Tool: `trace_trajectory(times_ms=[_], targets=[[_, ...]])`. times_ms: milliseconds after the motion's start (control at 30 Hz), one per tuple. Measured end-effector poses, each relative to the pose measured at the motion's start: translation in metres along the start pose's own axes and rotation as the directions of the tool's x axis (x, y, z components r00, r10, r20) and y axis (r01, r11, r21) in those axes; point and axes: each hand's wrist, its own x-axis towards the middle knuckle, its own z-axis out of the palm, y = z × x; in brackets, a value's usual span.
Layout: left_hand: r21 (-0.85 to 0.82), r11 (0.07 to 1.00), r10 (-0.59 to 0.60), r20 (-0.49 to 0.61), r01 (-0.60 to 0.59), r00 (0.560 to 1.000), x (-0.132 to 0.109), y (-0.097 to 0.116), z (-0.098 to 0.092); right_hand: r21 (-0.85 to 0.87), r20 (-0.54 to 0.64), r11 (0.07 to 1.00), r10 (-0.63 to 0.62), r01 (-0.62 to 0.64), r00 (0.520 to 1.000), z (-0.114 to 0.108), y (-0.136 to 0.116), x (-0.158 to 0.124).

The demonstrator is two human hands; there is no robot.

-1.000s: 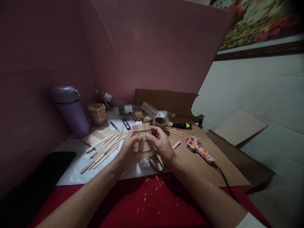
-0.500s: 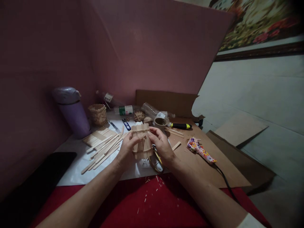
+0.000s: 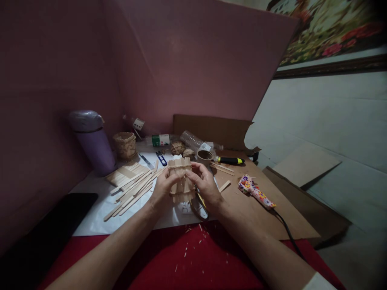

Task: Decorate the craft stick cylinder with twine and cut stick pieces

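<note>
Our pale wooden-stick holder (image 3: 182,186) is pretty much upright, top edge all bumpy with rounded tips, twine-like bands near top and bottom, held between our left hand (image 3: 162,188) and right hand (image 3: 208,186).

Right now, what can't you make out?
In the head view:
Stick-covered piece: far side, hidden by its own front.
Left hand: some fingers, hidden behind that piece.
Yellow-edged tool: far end, hidden by piece and right hand.
Bottle label: print, too small.
Framed picture: cut off by top and right edges.
</note>
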Motion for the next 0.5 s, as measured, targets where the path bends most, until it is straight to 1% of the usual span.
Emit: trace_trajectory(times_ms=[200, 500], targets=[[0.007, 1.0, -0.01, -0.028, 0.01, 1.0, -0.0012, 0.0012, 0.0026, -0.036, -0.021, 0.999, 0.007, -0.008, 1.0, 0.0, 0.0017, -0.0009], [0.017, 1.0, -0.021, 0.011, 0.021, 1.0, -0.0037, 0.0043, 0.0037, -0.018, -0.044, 1.0, 0.021, -0.022, 0.999, 0.0004, 0.0004, 0.0002]])
